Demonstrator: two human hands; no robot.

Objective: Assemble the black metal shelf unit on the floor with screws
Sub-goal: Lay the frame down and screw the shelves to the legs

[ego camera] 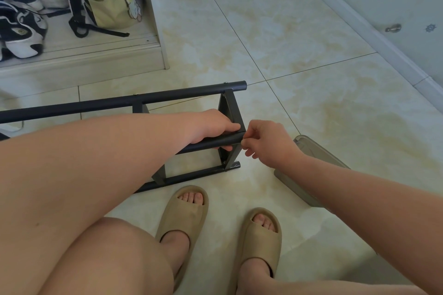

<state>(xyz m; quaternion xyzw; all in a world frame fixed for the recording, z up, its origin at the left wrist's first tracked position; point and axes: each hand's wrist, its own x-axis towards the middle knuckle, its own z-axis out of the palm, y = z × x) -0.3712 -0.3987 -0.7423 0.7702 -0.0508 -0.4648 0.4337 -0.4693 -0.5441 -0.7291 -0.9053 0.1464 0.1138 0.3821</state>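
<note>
Black metal shelf unit [182, 97] is lying on its side across the cream marbled floor tiles [299, 38], straight ahead of the person whose head camera I am watching from afar. Its long tubes are running from the left edge toward the middle of the view.

The left hand [211, 127] is reaching over the frame and wrapping its fingers round a black round metal crossbar [215, 143], holding it against the flat dark metal upright [229, 108] at the unit's right end. The right hand [271, 142] is coming in from the other side with its fingers curled, thumb and forefinger pinching at that crossbar's end, just where it is meeting the upright. I am not able to tell whether a screw is sitting between those fingertips.

A translucent grey plastic box [309, 148] is resting on the tiles just beyond the right wrist. Two tan foam slippers [187, 213] are showing on the person's feet, near the frame's closest tube. Far left, black-and-white sneakers [21, 31] and a pale yellow-green cloth bag [107, 0] are sitting in an open cabinet, well apart from the shelf.
</note>
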